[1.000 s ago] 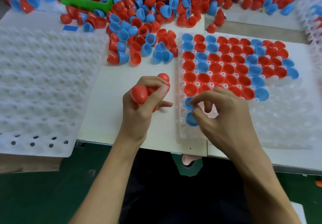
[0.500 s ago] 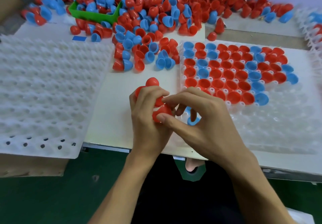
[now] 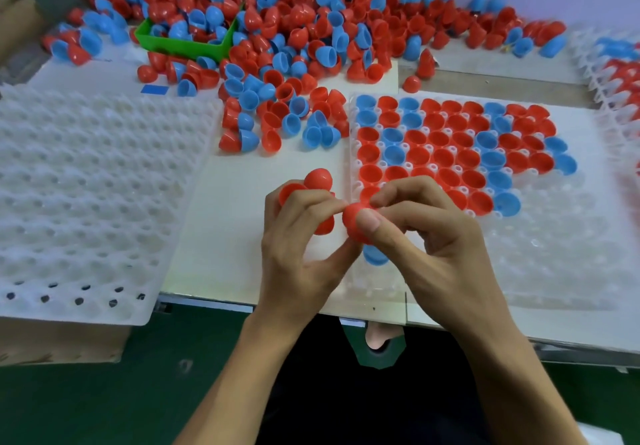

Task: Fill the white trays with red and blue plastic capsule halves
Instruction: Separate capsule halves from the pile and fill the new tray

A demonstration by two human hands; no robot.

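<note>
My left hand [image 3: 300, 247] grips a bunch of red capsule halves [image 3: 317, 178] that stick out above its fingers. My right hand [image 3: 427, 237] pinches one red capsule half [image 3: 352, 220] between thumb and fingers, right beside the left hand, over the left edge of the white tray [image 3: 554, 271]. The far rows of that tray hold red and blue halves, open side up. A blue half [image 3: 373, 257] sits in the tray under my right hand, partly hidden. A large loose pile of red and blue halves [image 3: 294, 46] covers the table behind.
A second white tray [image 3: 86, 185] with bare pockets lies at the left. A green bin [image 3: 180, 43] with halves stands at the back left. Another tray [image 3: 616, 74] shows at the right edge. The table's front edge runs just below my wrists.
My right hand left the tray's near-left pockets, came to the left hand and took one red half from it. The view also shifted down, so everything sits lower in frame.
</note>
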